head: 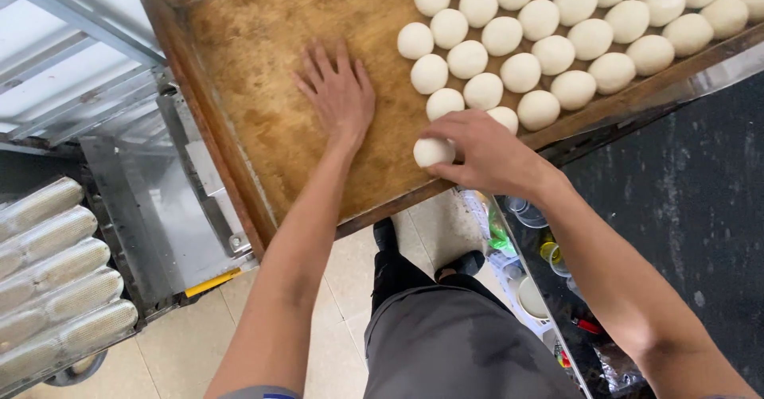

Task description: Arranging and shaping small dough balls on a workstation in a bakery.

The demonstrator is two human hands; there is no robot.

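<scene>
Head view, looking down. Our left hand point(338, 93) lies flat, palm down and fingers spread, on the bare part of the wooden tray point(263, 65); its grip is open and holds nothing.

Our right hand point(481, 152) is closed around one dough ball point(433, 151), fingertips curled over the top. This ball sits at the near edge of the tray, just below the nearest row, close beside the neighbouring ball point(503, 117). Whether it already rests on the wood or is lifted slightly, we cannot tell.

The rows of dough balls point(549, 33) fill the right part of the tray, set in slanting lines, each ball just beside the next. The left part of the tray is brown and floury.

To the left stands a metal rack point(72, 65), and lower left a stack of perforated ridged loaf pans point(56, 272). To the right is a dark surface point(684, 192). Below the tray edge we see tiled floor point(350, 272) and a cluttered shelf with cups point(529, 232).
</scene>
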